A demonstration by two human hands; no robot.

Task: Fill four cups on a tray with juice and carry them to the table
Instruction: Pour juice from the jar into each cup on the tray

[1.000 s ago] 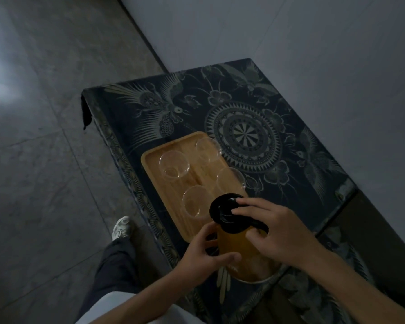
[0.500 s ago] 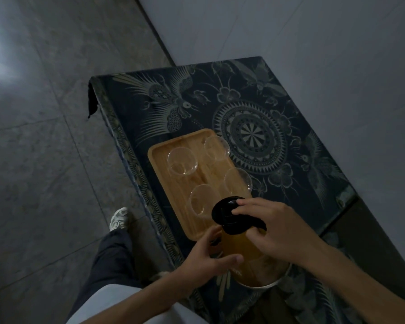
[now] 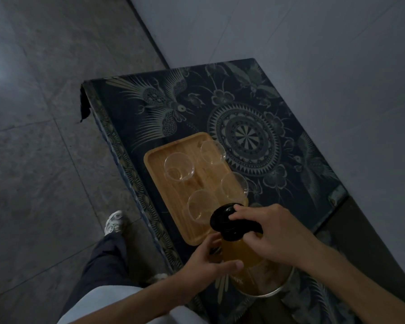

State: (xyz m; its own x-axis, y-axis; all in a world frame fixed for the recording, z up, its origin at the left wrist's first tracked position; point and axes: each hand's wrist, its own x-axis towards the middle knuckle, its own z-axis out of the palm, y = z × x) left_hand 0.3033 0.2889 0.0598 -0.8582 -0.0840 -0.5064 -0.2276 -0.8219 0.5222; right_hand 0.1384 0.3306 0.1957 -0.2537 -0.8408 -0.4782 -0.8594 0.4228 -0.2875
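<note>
The left hand (image 3: pixel 204 260) wraps the smooth clear glass jug of amber juice (image 3: pixel 246 258), seemingly to steady it while the right hand (image 3: pixel 274 232) grips its glossy black round lid (image 3: pixel 227 220), just beside four empty clear glass cups (image 3: pixel 179 169) grouped on the rounded wooden tray (image 3: pixel 157 174) on the dark patterned surface (image 3: pixel 220 101).

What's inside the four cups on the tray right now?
All four cups look clear and empty; the wooden tray shows through them. The black lid overlaps the nearest cup's edge, hiding that part.
</note>
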